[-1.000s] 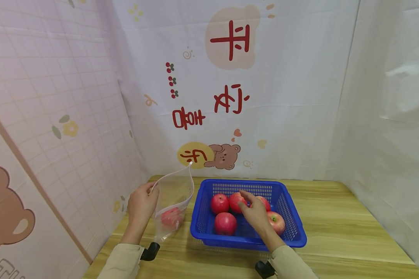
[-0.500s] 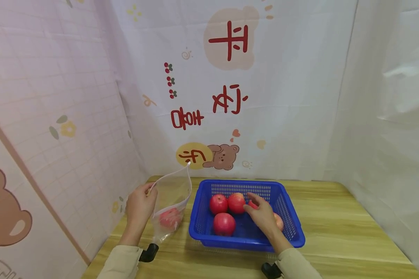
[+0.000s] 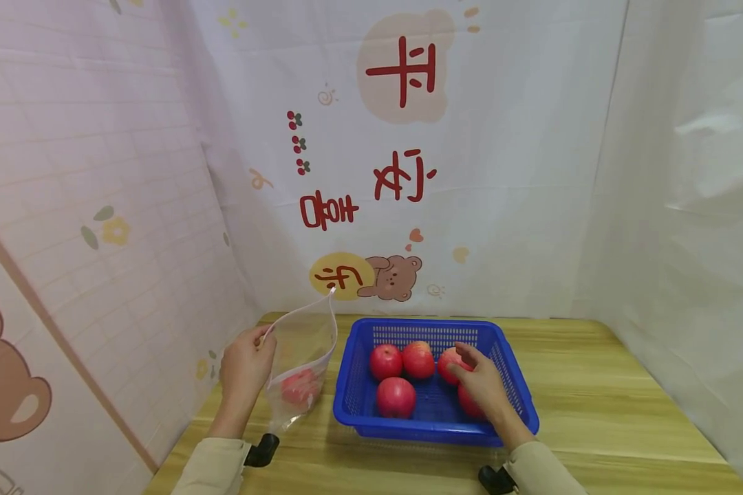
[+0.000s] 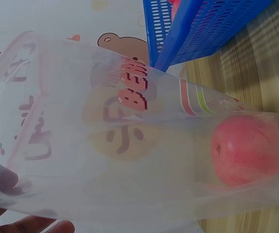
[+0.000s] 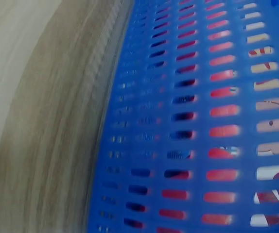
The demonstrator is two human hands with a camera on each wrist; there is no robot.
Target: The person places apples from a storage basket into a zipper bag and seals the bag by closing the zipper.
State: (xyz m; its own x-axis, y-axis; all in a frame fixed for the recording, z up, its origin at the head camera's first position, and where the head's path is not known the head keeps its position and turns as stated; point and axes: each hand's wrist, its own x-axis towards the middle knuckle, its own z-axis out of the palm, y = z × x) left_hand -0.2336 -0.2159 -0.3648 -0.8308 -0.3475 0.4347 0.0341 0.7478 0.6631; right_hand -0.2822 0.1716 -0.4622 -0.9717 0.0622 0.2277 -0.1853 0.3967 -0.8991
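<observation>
My left hand [image 3: 245, 364] pinches the rim of a clear zip bag [image 3: 306, 337] and holds it upright and open beside a blue plastic basket [image 3: 430, 430]. One red apple [image 3: 300, 389] lies at the bottom of the bag, also plain in the left wrist view as the apple [image 4: 247, 150] behind the printed film of the bag [image 4: 110, 145]. My right hand [image 3: 479, 383] is inside the basket at its right side, fingers stretched over an apple [image 3: 450, 364], palm covering another apple [image 3: 470, 405]. Three more apples [image 3: 396, 397] lie free on the left.
The basket and bag stand on a wooden table [image 3: 594, 412] enclosed by printed cloth walls at the back and sides. The right wrist view shows only the basket's blue mesh wall [image 5: 188, 121] against the table [image 5: 37, 126], red showing through the slots.
My right hand has slid from the middle apples toward the basket's right side and lower onto the apples there. The left hand keeps the bag as before.
</observation>
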